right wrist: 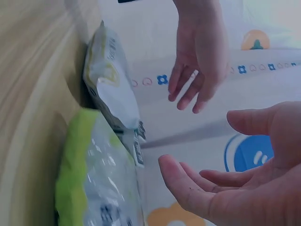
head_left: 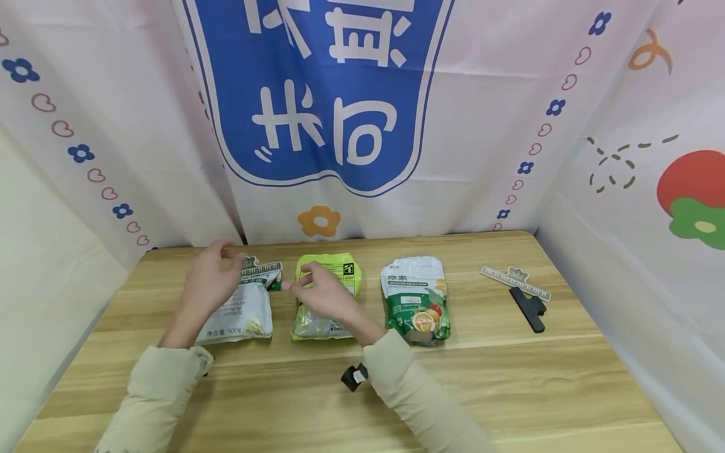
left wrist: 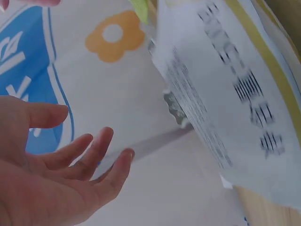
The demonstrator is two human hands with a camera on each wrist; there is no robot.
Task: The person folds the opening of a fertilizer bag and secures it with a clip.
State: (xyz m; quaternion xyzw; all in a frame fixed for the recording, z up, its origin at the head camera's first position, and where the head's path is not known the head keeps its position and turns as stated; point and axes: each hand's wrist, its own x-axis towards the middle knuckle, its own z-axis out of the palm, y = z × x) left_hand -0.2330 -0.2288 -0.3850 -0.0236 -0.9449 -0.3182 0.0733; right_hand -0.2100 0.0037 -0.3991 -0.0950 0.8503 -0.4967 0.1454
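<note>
A white bag (head_left: 240, 318) marked 500g lies at the left of the table, its top folded over. Across that fold sits a bag clip (head_left: 262, 269) with a piano-key pattern; the left wrist view shows part of the clip (left wrist: 175, 109) behind the bag. My left hand (head_left: 208, 280) hovers over this bag with loosely bent, spread fingers and holds nothing. Above a green-and-clear bag (head_left: 325, 326) is my right hand (head_left: 325, 292), its thumb and fingers apart and nothing between them, as the right wrist view of the hand (right wrist: 244, 176) confirms.
Right of the green bag lies a white-and-green bag (head_left: 416, 302) with fruit pictures. Farther right are another piano-key clip (head_left: 512, 282) and a black clip (head_left: 528, 309). A small black object (head_left: 354, 377) shows by the right cuff. Printed cloth (head_left: 470, 157) hangs behind the wooden table (head_left: 481, 390).
</note>
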